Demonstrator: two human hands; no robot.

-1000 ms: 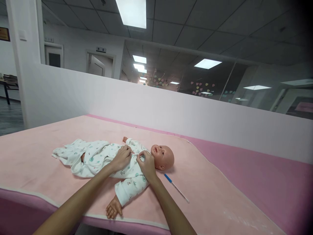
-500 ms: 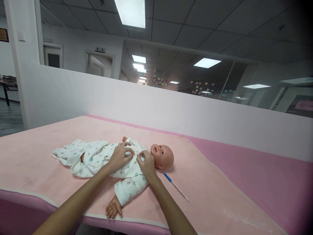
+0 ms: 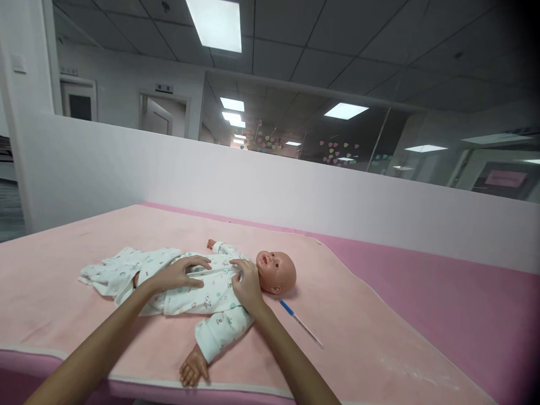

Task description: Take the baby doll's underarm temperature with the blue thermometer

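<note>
A baby doll [image 3: 276, 273] lies on its back with its head to the right, dressed in a white printed top [image 3: 219, 289]. White printed trousers [image 3: 113, 270] cover its legs at the left. Over the doll's belly, my left hand [image 3: 181, 274] has its thumb and fingers spread apart, with nothing seen between them. My right hand [image 3: 247, 284] rests at the chest near the neck, its fingers bent and the thumb near the index finger. Whether it pinches the cloth cannot be made out.
A thin stick with a blue handle [image 3: 301, 323] lies right of the doll on the pink mat [image 3: 358, 337]. Behind the mat stands a low white wall [image 3: 253, 185] with glass above it.
My left hand has moved left from the chest to the belly and its fingers have spread. My right hand has shifted slightly. The top lies flatter, and the view has turned a little.
</note>
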